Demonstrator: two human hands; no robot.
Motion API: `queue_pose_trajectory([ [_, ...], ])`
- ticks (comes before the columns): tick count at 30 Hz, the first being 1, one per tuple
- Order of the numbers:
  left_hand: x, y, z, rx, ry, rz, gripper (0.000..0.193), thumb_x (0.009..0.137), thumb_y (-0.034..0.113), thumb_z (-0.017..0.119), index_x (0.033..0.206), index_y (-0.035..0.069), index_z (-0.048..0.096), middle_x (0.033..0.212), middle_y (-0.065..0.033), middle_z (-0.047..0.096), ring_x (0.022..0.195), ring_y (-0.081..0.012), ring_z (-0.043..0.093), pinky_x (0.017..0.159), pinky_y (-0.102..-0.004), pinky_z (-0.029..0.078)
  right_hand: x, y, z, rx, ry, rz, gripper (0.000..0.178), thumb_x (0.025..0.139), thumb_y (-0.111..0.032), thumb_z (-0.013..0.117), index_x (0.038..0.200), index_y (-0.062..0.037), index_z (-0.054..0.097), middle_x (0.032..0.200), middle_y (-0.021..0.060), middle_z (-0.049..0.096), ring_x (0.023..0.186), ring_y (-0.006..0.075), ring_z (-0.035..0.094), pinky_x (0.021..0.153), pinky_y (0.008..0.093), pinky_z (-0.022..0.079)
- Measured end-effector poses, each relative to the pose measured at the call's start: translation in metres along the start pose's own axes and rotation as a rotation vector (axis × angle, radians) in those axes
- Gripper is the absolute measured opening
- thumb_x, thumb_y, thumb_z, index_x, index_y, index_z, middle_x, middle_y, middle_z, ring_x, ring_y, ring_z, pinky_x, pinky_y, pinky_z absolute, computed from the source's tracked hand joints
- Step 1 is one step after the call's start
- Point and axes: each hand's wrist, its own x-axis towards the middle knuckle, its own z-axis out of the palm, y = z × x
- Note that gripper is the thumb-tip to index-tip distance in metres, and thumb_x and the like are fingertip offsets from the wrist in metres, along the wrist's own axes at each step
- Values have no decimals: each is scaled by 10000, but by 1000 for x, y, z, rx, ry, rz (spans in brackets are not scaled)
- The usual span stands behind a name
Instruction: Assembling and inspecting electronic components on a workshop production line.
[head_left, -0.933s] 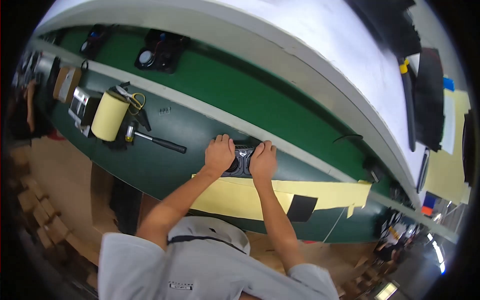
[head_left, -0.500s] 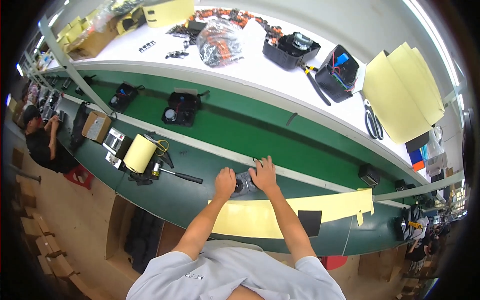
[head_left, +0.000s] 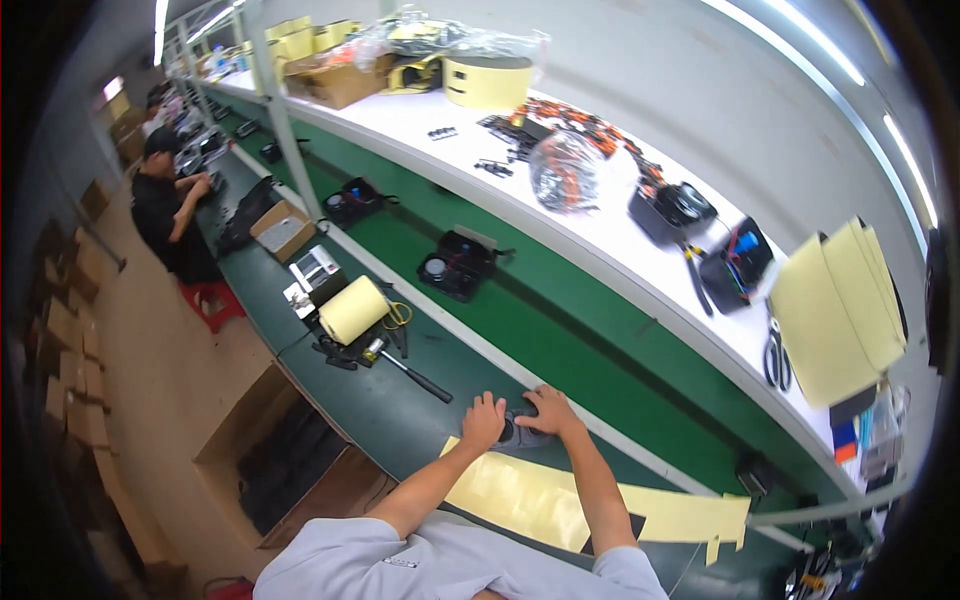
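A dark grey plastic part [head_left: 524, 433] with a round dark opening lies on the green workbench in front of me. My left hand [head_left: 485, 421] grips its left end, fingers bent. At the right end, my right hand [head_left: 556, 412] holds it with the thumb and fingers; the palms hide both ends. Just nearer to me is a long yellow sheet [head_left: 530, 500] with tabs at its right end, partly under my right forearm. A black square [head_left: 634, 528] lies on the sheet. Left of my hands rests a hammer [head_left: 425, 383] with a black handle.
Beyond the hammer are a yellow roll [head_left: 354, 309], yellow-handled scissors [head_left: 399, 315] and an open cardboard box [head_left: 282, 231]. An open black speaker housing [head_left: 458, 265] sits on the green strip. Pliers [head_left: 697, 280] and scissors [head_left: 776, 357] lie on the white shelf. A co-worker [head_left: 170, 215] sits far left.
My view has swung leftward and upward, so the bench appears lower and steeper. Both hands stay on the grey part; my right fingers look more bent.
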Motion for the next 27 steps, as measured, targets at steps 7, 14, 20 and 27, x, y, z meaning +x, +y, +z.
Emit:
queue_pose_trajectory([
  [7, -2, 8, 9, -7, -54, -73, 335, 1001, 343, 497, 1111, 26, 480, 1043, -267, 577, 848, -503, 630, 719, -585, 523, -31, -34, 38, -82, 551, 161, 338, 898, -295, 616, 1122, -53, 690, 1164, 162, 636, 1251, 382, 520, 1025, 508, 407],
  [14, 21, 11, 0, 150, -145, 140, 248, 993, 295, 508, 989, 51, 551, 929, -216, 645, 803, -424, 662, 681, -512, 542, -21, -43, 32, 14, 690, 399, 381, 885, -380, 632, 1029, -31, 686, 1035, 185, 665, 1135, 432, 572, 977, 537, 433],
  [20, 10, -5, -8, 136, -137, 111, 269, 1022, 271, 440, 1046, 30, 558, 986, -244, 647, 863, -469, 633, 727, -543, 502, -10, -36, 9, 236, 14, 407, 567, 846, -539, 665, 1115, -40, 692, 1042, 170, 697, 1064, 349, 649, 933, 475, 480],
  [27, -10, 4, -19, 141, -102, 211, 299, 1035, 250, 400, 1147, 1, 524, 986, -271, 624, 903, -483, 602, 783, -526, 472, 42, 13, 13, 931, -1217, 284, 593, 784, -449, 810, 1182, -26, 691, 1160, 141, 714, 948, 302, 710, 834, 449, 565],
])
